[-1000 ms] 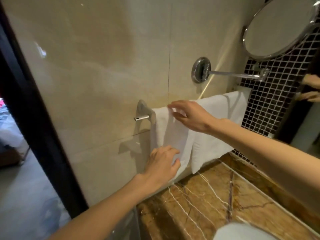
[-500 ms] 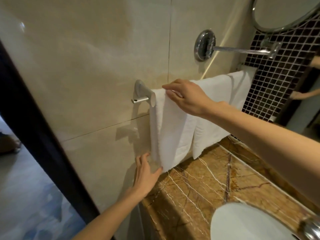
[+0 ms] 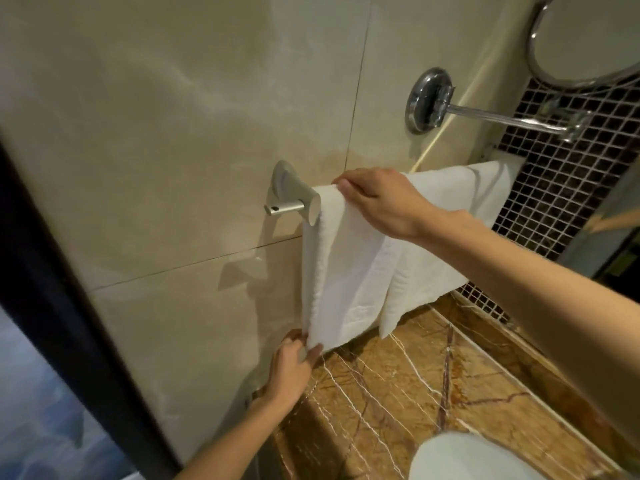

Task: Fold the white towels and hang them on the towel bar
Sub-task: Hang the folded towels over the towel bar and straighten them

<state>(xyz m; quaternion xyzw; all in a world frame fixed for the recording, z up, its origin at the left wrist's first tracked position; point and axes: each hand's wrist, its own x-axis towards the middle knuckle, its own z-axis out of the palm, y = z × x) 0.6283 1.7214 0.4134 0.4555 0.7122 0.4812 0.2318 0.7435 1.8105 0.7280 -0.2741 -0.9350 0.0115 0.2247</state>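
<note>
- Two white towels hang side by side on the towel bar [image 3: 289, 206]; the near towel [image 3: 341, 268] drapes at the bar's left end, the far towel [image 3: 446, 258] to its right, edges overlapping.
- Long axis of the near towel runs vertically, bar to marble surface [image 3: 433, 382].
- Right hand [image 3: 382, 199] lies closed over the fold on the bar; left hand [image 3: 292, 362] pinches the bottom left corner, directly below.
- Judgement: a downward tug to square the hem falls to the left hand.
- Against the previous half second, the left hand has closed on the corner it was then only reaching for; the right hand is unmoved.
</note>
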